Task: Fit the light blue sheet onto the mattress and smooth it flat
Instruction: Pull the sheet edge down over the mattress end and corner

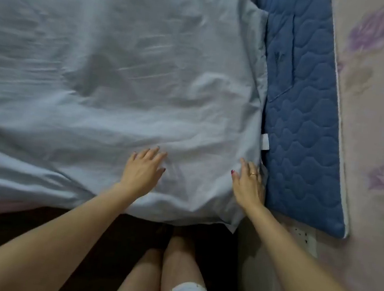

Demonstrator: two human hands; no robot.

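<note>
The light blue sheet (113, 66) lies wrinkled over the mattress and fills most of the view; its near corner hangs over the bed's front edge. My left hand (142, 170) rests flat on the sheet near that corner, fingers spread. My right hand (249, 184) lies on the sheet's right edge, fingers extended, with a ring on one finger; its outer fingers sit in the gap beside the dark blue quilted pad (304, 116). A small white tag (265, 142) sticks out at the sheet's right edge.
The dark blue quilted pad stands between the bed and a pink floral wall (380, 116). A wall socket (303, 235) sits low on the wall. My bare legs (170, 264) stand on dark floor at the bed's front edge.
</note>
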